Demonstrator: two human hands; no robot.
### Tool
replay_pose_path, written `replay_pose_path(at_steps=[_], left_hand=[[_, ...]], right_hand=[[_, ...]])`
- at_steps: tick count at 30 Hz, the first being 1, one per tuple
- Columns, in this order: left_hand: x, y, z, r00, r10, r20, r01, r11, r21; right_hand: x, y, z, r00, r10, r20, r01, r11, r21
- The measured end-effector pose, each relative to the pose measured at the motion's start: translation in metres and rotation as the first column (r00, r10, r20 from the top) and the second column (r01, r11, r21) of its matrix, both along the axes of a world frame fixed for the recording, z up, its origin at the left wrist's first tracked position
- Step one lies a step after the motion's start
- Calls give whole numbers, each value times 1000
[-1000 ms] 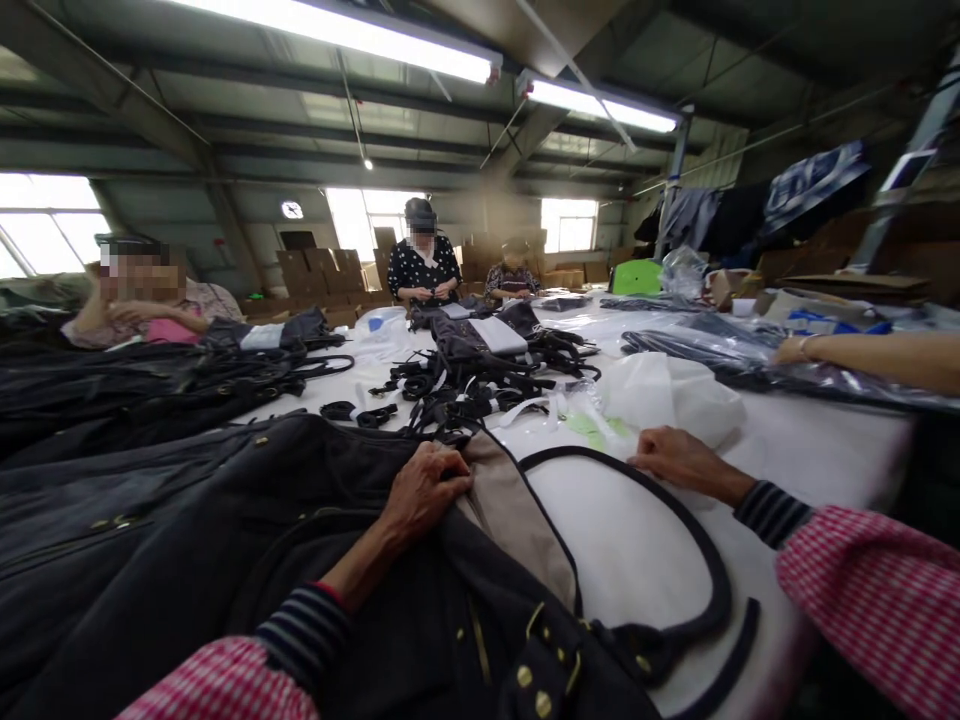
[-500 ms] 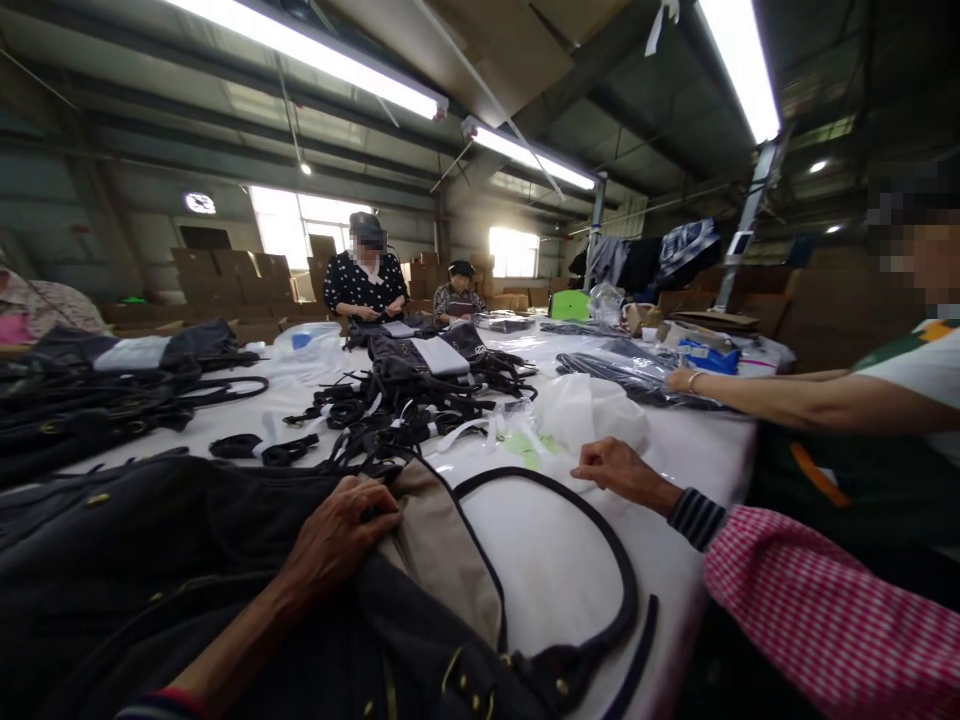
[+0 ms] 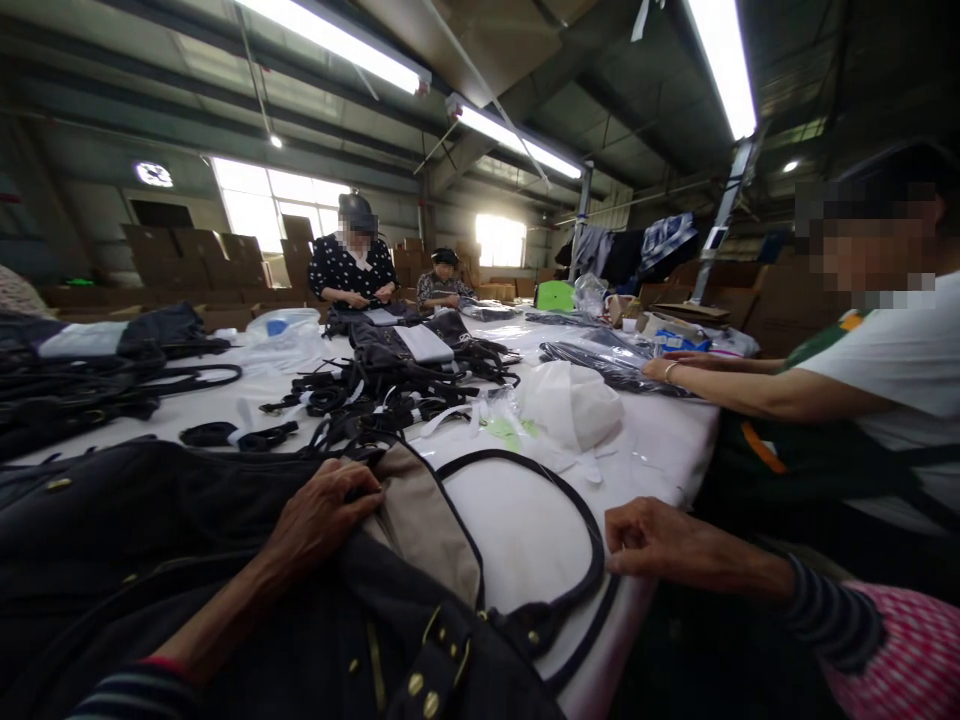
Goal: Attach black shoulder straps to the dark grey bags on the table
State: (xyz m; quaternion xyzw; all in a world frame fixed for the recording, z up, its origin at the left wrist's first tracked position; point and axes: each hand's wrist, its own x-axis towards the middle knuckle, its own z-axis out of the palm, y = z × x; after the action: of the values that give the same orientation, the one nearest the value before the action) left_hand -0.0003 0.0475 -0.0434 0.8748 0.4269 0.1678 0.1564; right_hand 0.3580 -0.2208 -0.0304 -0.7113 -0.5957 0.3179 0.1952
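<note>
A large black bag (image 3: 225,520) with brass-coloured fittings and a beige lining (image 3: 420,510) lies across the near side of the table. My left hand (image 3: 330,510) is closed on the edge of its opening, fingers bent over the cloth. The bag's rounded black handle (image 3: 574,490) loops out to the right over the white table. Beside that loop is my right hand (image 3: 660,540), its fingers curled together close to the end of a thin black strap (image 3: 592,640). Whether the strap is between those fingertips I cannot tell.
On the white table (image 3: 510,540) are a pile of black straps (image 3: 390,390), white wrapping (image 3: 574,400) and more black bags (image 3: 90,370). A co-worker (image 3: 862,370) at the right handles a plastic-wrapped dark item (image 3: 600,355). Another person (image 3: 352,260) stands across the table.
My right hand has come down and nearer, from beyond the handle to beside the strap's end. My left hand keeps its hold on the bag. The view has turned slightly right.
</note>
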Motion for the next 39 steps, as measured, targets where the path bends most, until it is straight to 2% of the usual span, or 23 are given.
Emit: replay_pose_path(at_steps=[2,4,7,9,11,15,18,21,23,24,26,28,30,32,35,39], left_hand=[[0,0,0,1000,18,-6,-18,1000,-7],[1,-1,1,1000,31,-3,-31,999,-15],[1,-3,1,1000,27,5,-27,1000,0],[0,-4,0,1000,24,5,-24,1000,19],[-1,-5,-1,1000,22,5,-23,999,27],[0,-11,2,999,-21,46,19,999,41],[1,-16,5,995,-75,69,72,997,40],[1,-17,7,996,-62,61,61,998,19],[2,-15,6,998,-36,51,35,999,11],[2,-15,6,999,-24,48,24,1000,6],[3,-14,6,999,-6,41,6,1000,-3],[4,-14,6,999,6,34,-6,1000,-9],[5,-16,6,999,20,28,-20,1000,-10],[6,-18,7,999,49,24,-49,999,-10],[7,-20,8,995,97,21,-96,995,-17],[7,-20,9,995,99,32,-97,995,-34]], right_hand=[[9,12,2,998,-21,-54,21,1000,0],[15,31,5,997,-75,-36,77,995,63],[12,64,9,973,-114,200,73,977,201],[3,83,8,909,-125,398,42,977,210],[-5,96,3,848,-130,513,37,982,187],[-11,102,-8,816,-126,565,26,983,182],[-7,99,-15,774,-72,629,-33,988,153],[-2,100,-21,705,-21,709,-77,992,105],[-1,102,-24,688,-16,726,-81,992,98],[-1,103,-25,711,-10,703,-91,990,106],[-4,105,-24,817,14,576,-113,984,138],[-15,107,-19,936,33,349,-104,977,186],[-36,112,-10,993,57,106,-80,971,226],[-67,119,1,988,133,-82,-111,966,232],[-118,134,14,940,254,-226,-215,959,182],[-162,159,9,913,253,-319,-224,966,126]])
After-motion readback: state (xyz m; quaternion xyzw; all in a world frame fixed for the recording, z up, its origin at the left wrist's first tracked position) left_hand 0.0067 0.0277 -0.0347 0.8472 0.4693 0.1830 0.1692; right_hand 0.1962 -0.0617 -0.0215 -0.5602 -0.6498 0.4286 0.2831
